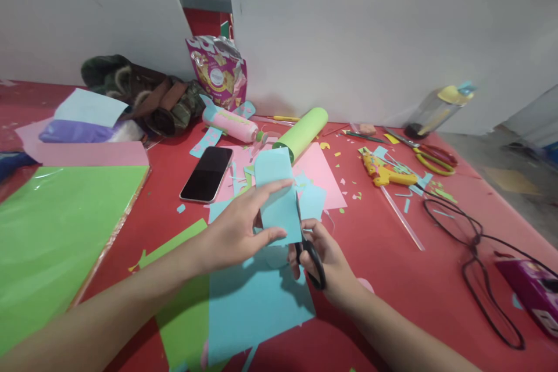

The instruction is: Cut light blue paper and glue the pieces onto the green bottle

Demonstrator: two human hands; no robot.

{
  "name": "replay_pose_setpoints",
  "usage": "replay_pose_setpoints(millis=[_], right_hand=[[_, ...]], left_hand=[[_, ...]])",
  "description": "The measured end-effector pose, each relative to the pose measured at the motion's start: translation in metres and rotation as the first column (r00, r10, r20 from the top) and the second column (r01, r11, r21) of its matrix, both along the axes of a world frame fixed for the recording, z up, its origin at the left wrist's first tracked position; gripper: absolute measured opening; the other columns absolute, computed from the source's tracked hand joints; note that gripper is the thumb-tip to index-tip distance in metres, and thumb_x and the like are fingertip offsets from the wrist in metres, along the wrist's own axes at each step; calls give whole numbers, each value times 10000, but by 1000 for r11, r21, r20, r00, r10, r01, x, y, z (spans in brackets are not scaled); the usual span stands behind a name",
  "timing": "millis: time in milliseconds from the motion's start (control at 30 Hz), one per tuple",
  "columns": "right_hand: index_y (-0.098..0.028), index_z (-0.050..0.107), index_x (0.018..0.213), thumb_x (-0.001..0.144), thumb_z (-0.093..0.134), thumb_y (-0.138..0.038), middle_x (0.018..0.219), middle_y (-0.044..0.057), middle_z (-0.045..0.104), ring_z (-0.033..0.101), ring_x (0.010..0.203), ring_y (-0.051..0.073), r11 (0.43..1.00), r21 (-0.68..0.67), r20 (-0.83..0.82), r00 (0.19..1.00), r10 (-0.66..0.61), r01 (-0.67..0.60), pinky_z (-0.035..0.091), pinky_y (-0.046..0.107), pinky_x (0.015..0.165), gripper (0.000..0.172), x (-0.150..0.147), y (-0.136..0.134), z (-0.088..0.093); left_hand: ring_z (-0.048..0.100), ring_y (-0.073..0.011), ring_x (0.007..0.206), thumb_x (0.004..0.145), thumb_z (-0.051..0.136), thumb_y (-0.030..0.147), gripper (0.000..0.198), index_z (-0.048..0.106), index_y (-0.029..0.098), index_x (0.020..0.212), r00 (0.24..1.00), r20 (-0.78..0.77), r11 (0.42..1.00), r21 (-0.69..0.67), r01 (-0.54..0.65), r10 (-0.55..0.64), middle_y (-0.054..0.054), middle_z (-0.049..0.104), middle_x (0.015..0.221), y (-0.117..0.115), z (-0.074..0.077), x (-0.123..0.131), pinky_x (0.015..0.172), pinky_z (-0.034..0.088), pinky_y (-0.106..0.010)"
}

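- Both hands work at the centre of the red table (392, 244), just beside each other, with a light blue paper piece (279, 197) between them.
- The left hand (238, 229) pinches this blue paper piece: the fingers lie on its front near the upper part and the thumb presses at its lower left edge, so the hand is closed on the paper.
- The right hand (326, 258) is closed around the black scissors (311, 253); its fingers go through the handles, and the blades point to 12 o'clock along the right edge of the paper piece. Whether the blades are apart cannot be told.
- Under the hands, towards 6 o'clock, a bigger light blue sheet (257, 302) lies flat on the table, partly over a green sheet (183, 302).
- At 12 o'clock from the hands lie a pink sheet (320, 177) with small paper scraps on it, and behind it a rolled light green paper tube (303, 131).
- At 11 o'clock a black phone (207, 173) lies face up, and further away a pink bottle (231, 123) lies on its side before a purple snack bag (218, 70).
- At 9 o'clock a large green sheet in plastic (56, 232) covers the left side of the table.
- At 2 o'clock a yellow glue gun (383, 171) rests on the table, with its black cable (475, 244) going in loops to the right; behind it lie scissors with yellow and red handles (431, 157).
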State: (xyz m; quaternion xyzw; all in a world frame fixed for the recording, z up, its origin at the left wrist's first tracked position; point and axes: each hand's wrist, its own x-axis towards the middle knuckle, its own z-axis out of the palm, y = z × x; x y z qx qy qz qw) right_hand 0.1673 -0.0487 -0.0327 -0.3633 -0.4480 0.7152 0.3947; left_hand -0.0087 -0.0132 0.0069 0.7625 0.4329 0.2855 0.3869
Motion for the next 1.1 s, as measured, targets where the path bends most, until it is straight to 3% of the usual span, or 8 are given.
replay_pose_setpoints(millis=[233,467,933,1100], right_hand=[[-223,353,903,640,609,-550,630,-63,473,477,486,72,1000,6,14,1000,0,0,373,224,490,492,1,0,1],[-223,347,911,641,595,-566,636,-58,469,464,502,77,1000,8,37,999,2,-3,376,238,514,502,1,0,4],[-226,358,894,639,606,-555,620,-67,459,462,466,68,1000,-1,24,1000,-7,7,361,219,475,485,0,-1,1],[-224,357,914,651,593,-557,644,-56,463,473,502,76,1000,5,30,1000,-8,8,373,226,500,486,1,-1,3]], left_hand=[[537,-157,849,761,561,260,563,304,311,1260,1000,10,1000,-10,15,-15,-30,419,1265,1,1,0,654,475,-249],[468,-89,594,757,565,278,562,310,306,1258,999,-51,1000,-2,11,-11,-36,475,1185,1,4,0,568,455,-236],[478,-95,612,757,561,265,569,301,298,1262,997,-73,1000,6,16,-16,-37,451,1224,0,6,1,560,452,-228],[474,-88,572,765,549,266,492,341,266,1211,999,-44,999,-29,29,-30,-42,518,1095,-1,4,1,562,449,-233]])
